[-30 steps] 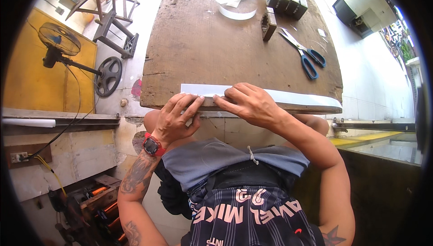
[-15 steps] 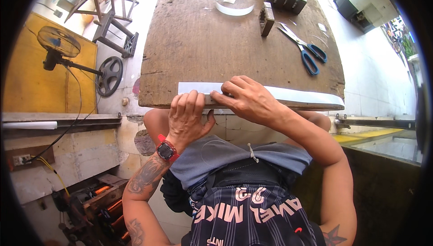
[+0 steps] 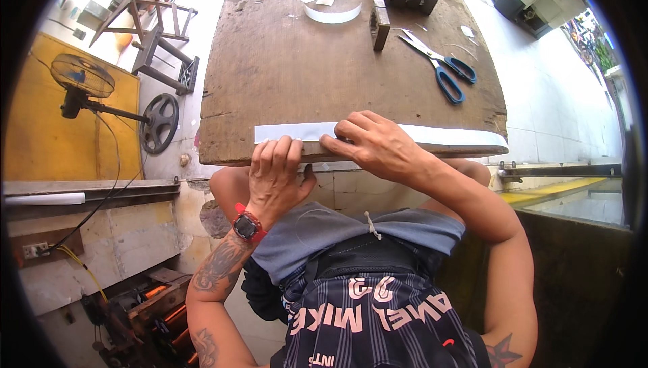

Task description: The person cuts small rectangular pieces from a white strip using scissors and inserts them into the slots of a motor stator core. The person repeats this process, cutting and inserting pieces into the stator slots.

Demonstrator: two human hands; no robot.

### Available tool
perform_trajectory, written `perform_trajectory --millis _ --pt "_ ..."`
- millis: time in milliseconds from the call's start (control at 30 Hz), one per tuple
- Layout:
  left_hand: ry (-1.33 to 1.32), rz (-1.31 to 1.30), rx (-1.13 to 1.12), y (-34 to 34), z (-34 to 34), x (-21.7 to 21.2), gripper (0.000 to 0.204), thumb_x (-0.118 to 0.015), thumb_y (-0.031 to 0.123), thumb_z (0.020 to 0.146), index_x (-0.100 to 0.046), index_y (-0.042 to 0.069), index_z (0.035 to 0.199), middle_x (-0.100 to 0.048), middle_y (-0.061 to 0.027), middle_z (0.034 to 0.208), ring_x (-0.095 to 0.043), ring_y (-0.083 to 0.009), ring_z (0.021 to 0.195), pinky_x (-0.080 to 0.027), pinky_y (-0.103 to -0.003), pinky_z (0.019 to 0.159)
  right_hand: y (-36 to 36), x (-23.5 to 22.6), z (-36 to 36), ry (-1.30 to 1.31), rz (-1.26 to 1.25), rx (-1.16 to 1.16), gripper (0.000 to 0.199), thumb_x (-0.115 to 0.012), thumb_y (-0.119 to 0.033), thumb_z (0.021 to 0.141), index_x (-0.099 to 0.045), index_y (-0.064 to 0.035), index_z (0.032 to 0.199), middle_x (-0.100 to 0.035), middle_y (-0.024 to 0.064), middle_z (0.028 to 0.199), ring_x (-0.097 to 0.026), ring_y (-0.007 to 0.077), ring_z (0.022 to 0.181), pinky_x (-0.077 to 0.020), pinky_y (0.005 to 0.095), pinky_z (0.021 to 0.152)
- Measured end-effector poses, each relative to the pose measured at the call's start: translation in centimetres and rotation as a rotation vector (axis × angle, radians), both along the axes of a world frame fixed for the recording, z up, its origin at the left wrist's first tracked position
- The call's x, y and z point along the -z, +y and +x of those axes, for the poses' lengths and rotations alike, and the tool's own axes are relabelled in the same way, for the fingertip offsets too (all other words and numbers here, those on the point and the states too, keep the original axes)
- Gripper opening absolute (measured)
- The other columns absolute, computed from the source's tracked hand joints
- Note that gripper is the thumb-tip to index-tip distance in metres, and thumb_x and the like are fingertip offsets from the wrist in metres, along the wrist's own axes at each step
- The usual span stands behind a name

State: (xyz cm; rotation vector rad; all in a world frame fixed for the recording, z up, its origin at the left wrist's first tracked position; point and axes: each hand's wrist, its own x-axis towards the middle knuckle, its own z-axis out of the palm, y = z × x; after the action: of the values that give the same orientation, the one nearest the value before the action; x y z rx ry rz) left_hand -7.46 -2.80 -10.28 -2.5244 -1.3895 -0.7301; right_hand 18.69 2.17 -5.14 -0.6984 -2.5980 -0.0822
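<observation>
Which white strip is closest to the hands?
The long white strip at the near edge of the table, by the left hand and right hand. The other white strips lie toward the far end, away from both hands.

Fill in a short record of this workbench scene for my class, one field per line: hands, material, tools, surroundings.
Left hand: left hand, fingertips at the table's near edge, beside the white strip
Right hand: right hand, bent fingers over the white strip
Material: white strip, lying along the near edge of the wooden table
Tool: scissors, blue-handled, lying beyond the right hand
Surroundings: standing fan, left of the table
</observation>
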Motion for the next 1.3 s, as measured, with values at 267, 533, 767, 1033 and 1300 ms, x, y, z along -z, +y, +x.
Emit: perform_trajectory --millis 267,533,767,1033,1300 --pt "0.1 0.012 0.019 0.1 0.4 -0.4 0.082 -0.08 0.03 0.074 -0.05 0.025 0.151 -0.049 -0.0074 0.132 -0.046 -0.0263 0.128 -0.039 -0.046 0.116 0.0 0.2 0.5 0.019 0.027 -0.01 0.041 -0.07 -0.012 0.087 -0.068 -0.0118 0.128 -0.061 0.0043 0.099 -0.065 0.0202 0.092 -0.0588 0.0347 0.086" --pt "0.127 0.081 0.061 0.1 1.3 -0.2 0.078 -0.079 0.028 0.074 -0.052 0.019 0.147 -0.048 -0.0075 0.131 -0.045 -0.0266 0.129 -0.037 -0.046 0.118 -0.6 0.1 2.7 -0.019 0.053 -0.014 0.036 -0.069 -0.013 0.088 -0.068 -0.0109 0.124 -0.061 0.0045 0.1 -0.065 0.0204 0.093 -0.0589 0.0344 0.087" --pt "0.042 -0.026 0.045 -0.3 3.2 0.5 0.077 -0.076 0.023 0.074 -0.052 0.019 0.148 -0.049 -0.0074 0.134 -0.044 -0.025 0.133 -0.038 -0.046 0.119 -0.5 -0.1 2.9 0.005 0.05 -0.012 0.032 -0.068 -0.015 0.089 -0.066 -0.0095 0.12 -0.06 0.0054 0.101 -0.065 0.02 0.094 -0.0587 0.0333 0.087" --pt "0.145 -0.002 0.132 -0.1 1.8 -0.3 0.082 -0.074 0.022 0.075 -0.05 0.024 0.154 -0.049 -0.0062 0.135 -0.045 -0.0243 0.133 -0.036 -0.045 0.121 -0.8 0.4 4.0 -0.019 0.081 0.002 0.038 -0.07 -0.014 0.088 -0.067 -0.0104 0.125 -0.06 0.0056 0.104 -0.065 0.0214 0.1 -0.0598 0.0331 0.089" --pt "0.058 -0.004 0.056 -0.4 5.3 -0.6 0.082 -0.074 0.026 0.074 -0.049 0.018 0.152 -0.049 -0.0073 0.133 -0.045 -0.0249 0.131 -0.037 -0.045 0.119 -0.6 0.0 4.7 -0.016 0.028 -0.011 0.037 -0.07 -0.015 0.088 -0.066 -0.011 0.125 -0.06 0.0049 0.1 -0.065 0.0207 0.099 -0.0595 0.0337 0.088"
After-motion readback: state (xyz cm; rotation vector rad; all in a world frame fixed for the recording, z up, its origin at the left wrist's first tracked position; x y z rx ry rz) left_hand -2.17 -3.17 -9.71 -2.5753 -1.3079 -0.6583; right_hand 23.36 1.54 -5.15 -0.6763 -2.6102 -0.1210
